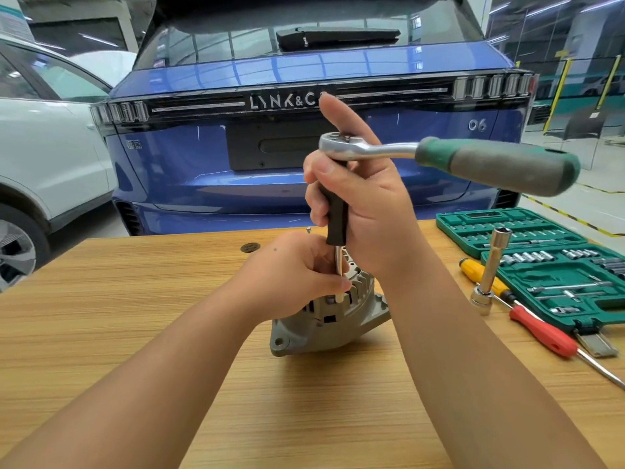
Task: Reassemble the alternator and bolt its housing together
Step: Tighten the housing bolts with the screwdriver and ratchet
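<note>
The grey alternator [324, 326] stands on the wooden table [135, 299] in the middle of the view. A ratchet [372, 148] with a green and grey handle sits on top of a vertical extension bar with a black grip [336, 214]. The bar's metal shaft runs down onto the alternator's top edge. My right hand [365, 204] grips the black part of the bar, index finger raised behind the ratchet head. My left hand [297, 279] pinches the lower shaft just above the housing. The socket tip and any bolt under it are hidden by my fingers.
A green socket set case [541, 258] lies open at the right. Beside it are a long socket on a bar [490, 269], a yellow screwdriver [473, 269] and a red screwdriver [544, 333]. One loose bolt [308, 230] stands near the table's far edge. A blue car is parked behind.
</note>
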Action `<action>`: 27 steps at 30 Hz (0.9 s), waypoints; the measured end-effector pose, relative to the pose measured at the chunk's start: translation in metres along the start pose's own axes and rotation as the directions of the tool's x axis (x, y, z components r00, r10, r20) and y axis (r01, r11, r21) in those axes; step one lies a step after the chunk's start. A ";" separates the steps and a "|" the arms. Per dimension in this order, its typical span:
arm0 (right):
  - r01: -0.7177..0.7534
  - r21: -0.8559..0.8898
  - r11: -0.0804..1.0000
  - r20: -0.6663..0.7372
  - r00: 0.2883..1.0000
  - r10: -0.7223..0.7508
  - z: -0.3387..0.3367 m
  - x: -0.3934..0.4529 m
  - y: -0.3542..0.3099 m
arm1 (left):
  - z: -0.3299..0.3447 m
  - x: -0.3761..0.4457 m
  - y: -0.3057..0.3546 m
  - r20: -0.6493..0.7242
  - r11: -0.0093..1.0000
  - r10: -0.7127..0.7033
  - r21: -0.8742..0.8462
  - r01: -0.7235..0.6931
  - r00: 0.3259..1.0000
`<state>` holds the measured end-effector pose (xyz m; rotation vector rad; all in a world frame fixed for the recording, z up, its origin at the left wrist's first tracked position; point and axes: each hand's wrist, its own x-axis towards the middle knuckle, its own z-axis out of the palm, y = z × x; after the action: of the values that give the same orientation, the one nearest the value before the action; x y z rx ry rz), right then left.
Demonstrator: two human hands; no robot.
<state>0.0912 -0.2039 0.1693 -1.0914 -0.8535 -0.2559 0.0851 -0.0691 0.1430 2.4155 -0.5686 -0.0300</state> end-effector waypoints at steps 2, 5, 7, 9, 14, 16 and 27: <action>-0.039 0.117 0.992 0.069 0.997 0.031 -0.005 -0.001 -0.001 | -0.001 0.000 0.000 0.002 1.000 -0.003 -0.005 0.003 1.000; -0.109 0.280 0.954 0.172 0.983 0.062 -0.011 -0.001 -0.004 | -0.001 0.000 0.001 0.008 1.000 0.000 -0.002 0.000 1.000; -0.134 0.303 0.943 0.173 0.981 0.084 -0.013 0.000 -0.003 | -0.001 0.000 0.001 0.008 1.000 0.003 -0.005 -0.003 1.000; -0.148 0.295 0.944 0.174 0.980 0.099 -0.012 0.000 -0.002 | -0.001 0.000 0.001 0.010 1.000 0.006 -0.002 -0.006 1.000; -0.208 0.274 0.939 0.027 0.978 0.209 -0.006 0.004 -0.006 | -0.001 0.000 0.001 0.006 1.000 0.008 0.013 -0.008 1.000; -0.199 0.227 0.953 -0.145 0.961 0.235 0.000 0.005 -0.007 | 0.001 0.001 0.001 -0.012 1.000 0.015 0.010 -0.015 1.000; -0.091 0.070 0.993 -0.040 0.995 0.094 0.002 -0.001 -0.008 | 0.000 0.000 -0.001 0.003 0.999 0.019 0.027 -0.019 1.000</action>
<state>0.0852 -0.2066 0.1745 -1.0552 -0.7657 -0.1718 0.0856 -0.0686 0.1428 2.4368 -0.5967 -0.0179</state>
